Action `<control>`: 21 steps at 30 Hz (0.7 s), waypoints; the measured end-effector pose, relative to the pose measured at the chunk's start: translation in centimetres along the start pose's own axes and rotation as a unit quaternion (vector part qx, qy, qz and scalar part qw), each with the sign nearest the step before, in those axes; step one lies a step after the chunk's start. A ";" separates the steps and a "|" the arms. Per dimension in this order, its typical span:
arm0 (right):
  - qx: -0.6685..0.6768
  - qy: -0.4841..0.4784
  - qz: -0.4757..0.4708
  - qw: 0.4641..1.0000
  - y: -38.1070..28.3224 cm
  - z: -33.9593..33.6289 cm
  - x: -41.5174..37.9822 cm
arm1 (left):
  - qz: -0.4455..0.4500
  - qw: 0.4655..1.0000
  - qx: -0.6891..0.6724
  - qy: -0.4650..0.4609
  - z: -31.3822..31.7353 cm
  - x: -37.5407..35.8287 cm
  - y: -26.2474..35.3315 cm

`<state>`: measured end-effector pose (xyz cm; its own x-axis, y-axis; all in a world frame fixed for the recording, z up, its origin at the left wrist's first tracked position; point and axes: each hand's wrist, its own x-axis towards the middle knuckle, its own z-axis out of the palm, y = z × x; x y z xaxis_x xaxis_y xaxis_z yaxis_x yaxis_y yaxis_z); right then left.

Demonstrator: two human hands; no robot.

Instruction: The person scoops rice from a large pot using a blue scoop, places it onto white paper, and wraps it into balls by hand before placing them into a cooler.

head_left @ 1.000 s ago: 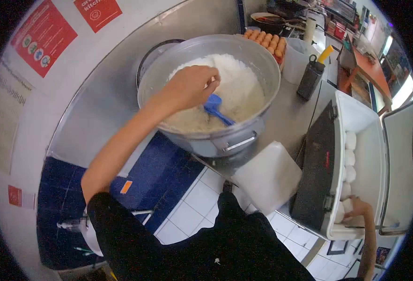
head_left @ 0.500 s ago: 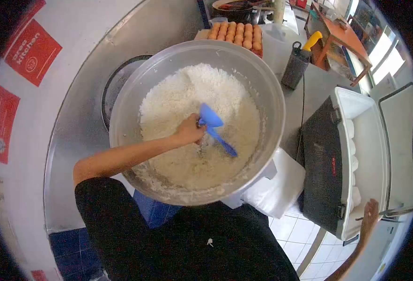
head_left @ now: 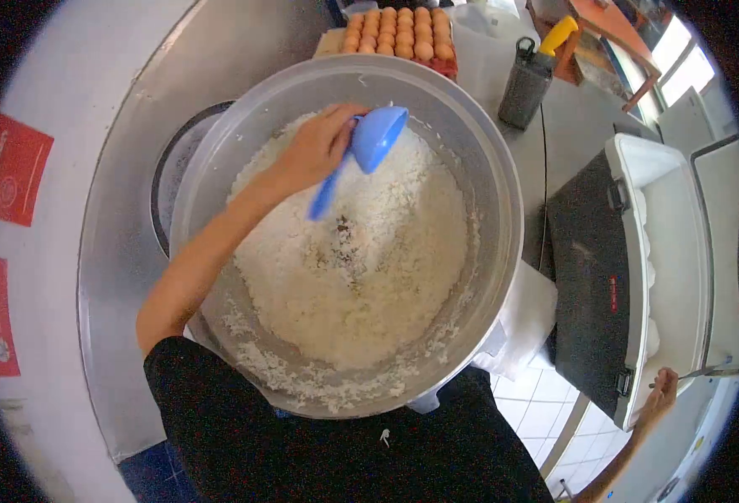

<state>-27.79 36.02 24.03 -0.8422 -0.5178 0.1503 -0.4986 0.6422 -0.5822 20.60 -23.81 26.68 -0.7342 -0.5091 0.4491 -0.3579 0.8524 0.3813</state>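
Note:
A large metal pot (head_left: 503, 193) stands in front of me, holding white rice (head_left: 369, 327) with a small patch of dark specks (head_left: 346, 251) near its middle. Over the upper part of the rice, my left hand (head_left: 323, 147) grips a blue scoop (head_left: 378, 141), its cup to the right and its blurred handle pointing down-left. At the lower right, my right hand (head_left: 661, 392) is closed at the near end of an open cooler box (head_left: 591, 293); a thin object shows at its fingers, too small to name.
A tray of brown eggs (head_left: 399, 33) sits behind the pot. To its right stands a dark grater-like holder (head_left: 527, 84) with a yellow-handled tool (head_left: 559, 35). White packs (head_left: 648, 251) line the cooler. A clear plastic bag (head_left: 524, 323) lies beside the pot.
My left hand has lifted the blue scoop up and back from the middle of the rice, uncovering the dark specks. The view has shifted, and my right hand's fingers have closed more.

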 end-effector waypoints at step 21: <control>0.065 0.056 0.038 0.996 -2.1 0.9 -0.7 | -0.430 0.821 -0.265 -0.265 10.7 -5.0 8.3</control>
<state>-25.92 34.52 24.41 -0.8977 -0.3994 0.1860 -0.4081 0.5946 -0.6928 15.08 -12.88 18.96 -0.5390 -0.6525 -0.5326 -0.6778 -0.0393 0.7342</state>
